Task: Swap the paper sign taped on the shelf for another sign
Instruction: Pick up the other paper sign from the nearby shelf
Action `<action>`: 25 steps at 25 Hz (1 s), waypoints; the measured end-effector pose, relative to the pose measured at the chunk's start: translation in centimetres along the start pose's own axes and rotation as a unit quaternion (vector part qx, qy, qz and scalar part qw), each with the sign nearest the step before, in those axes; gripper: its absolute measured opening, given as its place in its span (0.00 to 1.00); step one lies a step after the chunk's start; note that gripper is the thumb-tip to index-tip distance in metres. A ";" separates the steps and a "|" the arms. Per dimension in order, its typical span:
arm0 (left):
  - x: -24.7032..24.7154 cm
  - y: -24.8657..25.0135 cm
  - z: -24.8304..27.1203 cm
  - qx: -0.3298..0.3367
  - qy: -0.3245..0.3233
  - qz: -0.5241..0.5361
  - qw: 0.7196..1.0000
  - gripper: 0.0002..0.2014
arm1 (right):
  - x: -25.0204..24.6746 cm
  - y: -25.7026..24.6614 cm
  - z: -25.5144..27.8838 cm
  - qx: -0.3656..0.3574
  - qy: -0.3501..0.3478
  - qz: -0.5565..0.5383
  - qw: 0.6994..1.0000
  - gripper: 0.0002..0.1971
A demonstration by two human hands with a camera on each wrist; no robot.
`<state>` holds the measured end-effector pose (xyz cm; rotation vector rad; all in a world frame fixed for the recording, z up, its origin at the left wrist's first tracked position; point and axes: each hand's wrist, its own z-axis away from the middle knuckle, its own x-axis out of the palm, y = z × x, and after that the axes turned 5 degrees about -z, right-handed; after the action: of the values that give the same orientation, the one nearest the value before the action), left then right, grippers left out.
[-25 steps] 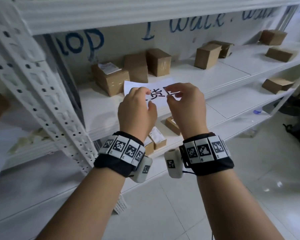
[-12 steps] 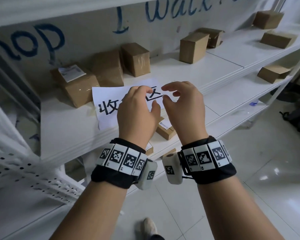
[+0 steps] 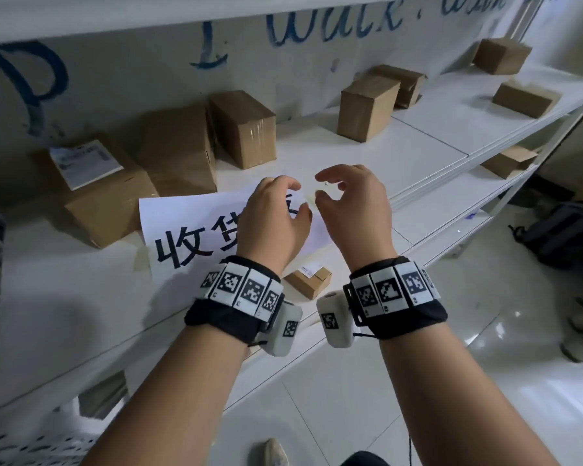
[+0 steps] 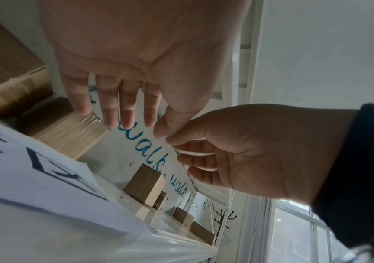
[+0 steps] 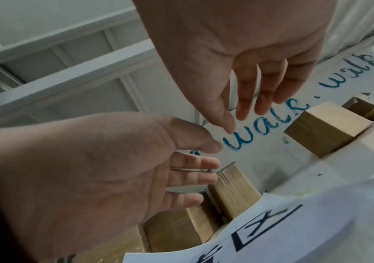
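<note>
A white paper sign (image 3: pixel 189 230) with large black characters lies flat on the white shelf board (image 3: pixel 81 314); its far edge rests against the boxes. My left hand (image 3: pixel 293 196) hovers over the sign's right part with relaxed, nearly straight fingers (image 4: pixel 127 113) and holds nothing. My right hand (image 3: pixel 327 188) is just right of it, with thumb and forefinger curled towards each other and a small gap between them (image 5: pixel 235 122). A tiny clear sliver glints at those fingertips (image 4: pixel 169 142); I cannot tell whether it is pinched. The sign (image 5: pixel 294 231) shows below both hands.
Cardboard boxes stand behind the sign: a labelled one (image 3: pixel 105 200), two upright ones (image 3: pixel 182 153) (image 3: pixel 246 129), and another to the right (image 3: pixel 367 109). A small box (image 3: pixel 308 280) sits on the lower shelf. A dark bag (image 3: pixel 562 237) lies on the floor.
Both hands held the sign up in front of the shelf; it now lies on the shelf board and the hands have come off it. The view has shifted right and down.
</note>
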<state>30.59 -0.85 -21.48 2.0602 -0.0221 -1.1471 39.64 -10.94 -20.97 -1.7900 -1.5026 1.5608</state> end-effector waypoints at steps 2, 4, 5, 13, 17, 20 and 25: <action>0.9 -0.2 -0.9 -0.009 -0.024 0.001 1.000 0.17 | 0.2 0.8 -0.9 0.005 -0.004 0.006 1.000 0.14; 2.0 -0.3 -1.8 -0.019 -0.044 -0.012 0.999 0.17 | 0.5 1.9 -2.0 0.010 -0.014 0.018 1.000 0.17; 2.4 -0.4 -2.2 -0.029 -0.054 -0.022 0.998 0.18 | 0.7 2.5 -2.6 0.016 -0.026 0.031 0.999 0.19; 4.4 -0.8 -3.7 -0.076 -0.139 -0.158 0.975 0.23 | 2.5 6.1 -4.3 0.072 -0.162 0.182 0.967 0.16; 4.6 -1.2 -4.0 -0.066 -0.135 -0.190 0.970 0.20 | 3.1 6.5 -5.6 0.069 -0.171 0.152 0.971 0.20; 4.7 -1.4 -3.9 -0.063 -0.130 -0.193 0.971 0.20 | 4.2 6.2 -6.2 0.069 -0.173 0.134 0.973 0.19; 4.4 -1.8 -3.5 -0.098 -0.112 -0.171 0.974 0.29 | 5.5 6.4 -6.8 0.047 -0.157 0.104 0.981 0.15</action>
<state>35.22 1.01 -24.71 1.7939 0.3350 -1.5241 47.78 -6.31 -26.46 -1.7573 -1.3760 2.0617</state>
